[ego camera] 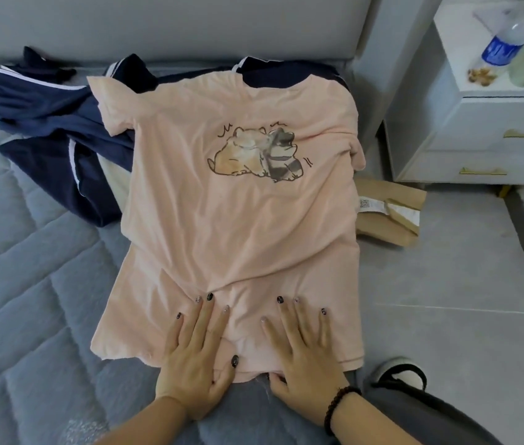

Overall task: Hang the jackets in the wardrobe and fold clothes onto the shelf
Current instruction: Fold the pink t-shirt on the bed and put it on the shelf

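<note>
A pink T-shirt [238, 220] with a cartoon animal print lies spread face up on the grey quilted bed [29, 300], collar toward the headboard. My left hand [196, 358] and my right hand [302, 351] both rest flat on the shirt's bottom hem, fingers straight and spread, side by side. Under the shirt's upper part and to its left lie dark navy garments with white stripes [55, 123], crumpled on the bed.
A grey padded headboard [157, 24] runs along the back. At the right stands a white nightstand [485, 117] with a water bottle [508, 36] on top. A brown paper package [389, 213] lies on the tiled floor beside the bed. My shoe [398, 374] shows at lower right.
</note>
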Action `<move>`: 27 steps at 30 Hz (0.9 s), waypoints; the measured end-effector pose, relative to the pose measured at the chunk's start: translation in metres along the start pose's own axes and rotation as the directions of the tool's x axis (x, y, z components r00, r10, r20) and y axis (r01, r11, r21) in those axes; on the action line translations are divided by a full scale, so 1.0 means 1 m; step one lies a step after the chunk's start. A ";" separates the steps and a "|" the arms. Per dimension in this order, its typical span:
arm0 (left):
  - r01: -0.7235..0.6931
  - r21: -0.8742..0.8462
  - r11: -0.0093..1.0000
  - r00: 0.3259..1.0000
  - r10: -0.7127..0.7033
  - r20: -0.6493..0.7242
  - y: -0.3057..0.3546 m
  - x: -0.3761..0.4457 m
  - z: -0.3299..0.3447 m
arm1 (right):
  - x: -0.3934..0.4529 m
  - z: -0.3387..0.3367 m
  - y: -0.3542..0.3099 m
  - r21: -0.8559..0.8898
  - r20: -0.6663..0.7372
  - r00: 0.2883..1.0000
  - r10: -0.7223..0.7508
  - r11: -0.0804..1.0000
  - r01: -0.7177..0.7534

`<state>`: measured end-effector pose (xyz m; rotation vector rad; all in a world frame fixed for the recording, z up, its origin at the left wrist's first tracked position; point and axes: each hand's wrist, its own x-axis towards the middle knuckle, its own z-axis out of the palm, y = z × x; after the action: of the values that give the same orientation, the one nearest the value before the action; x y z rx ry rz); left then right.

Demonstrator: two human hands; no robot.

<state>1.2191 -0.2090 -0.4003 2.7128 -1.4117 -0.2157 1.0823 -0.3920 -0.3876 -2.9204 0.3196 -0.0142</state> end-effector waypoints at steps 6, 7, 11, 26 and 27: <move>-0.016 -0.038 0.999 0.999 0.015 -0.031 -0.002 0.000 0.002 | -0.002 0.014 0.003 0.022 -0.292 0.955 -0.056 0.998 0.065; -0.022 -0.050 0.999 0.999 0.020 -0.041 -0.001 0.001 0.002 | -0.002 0.015 0.004 0.042 -0.368 0.929 -0.042 0.997 0.062; -0.051 -0.084 0.995 0.993 0.041 -0.108 -0.001 -0.002 0.000 | -0.014 0.017 0.011 0.177 -0.563 0.798 0.213 0.975 -0.135; -0.230 0.295 0.927 0.966 0.254 -0.045 -0.014 -0.028 -0.048 | -0.090 -0.015 0.003 0.200 -0.272 0.835 0.478 0.877 -0.437; -0.205 0.321 0.925 0.970 0.235 -0.059 -0.027 -0.031 -0.051 | -0.091 -0.015 0.003 0.207 -0.257 0.836 0.485 0.873 -0.442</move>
<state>1.2318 -0.1677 -0.3507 2.7163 -1.8435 0.1672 0.9922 -0.3779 -0.3722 -2.6162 1.0292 -0.3954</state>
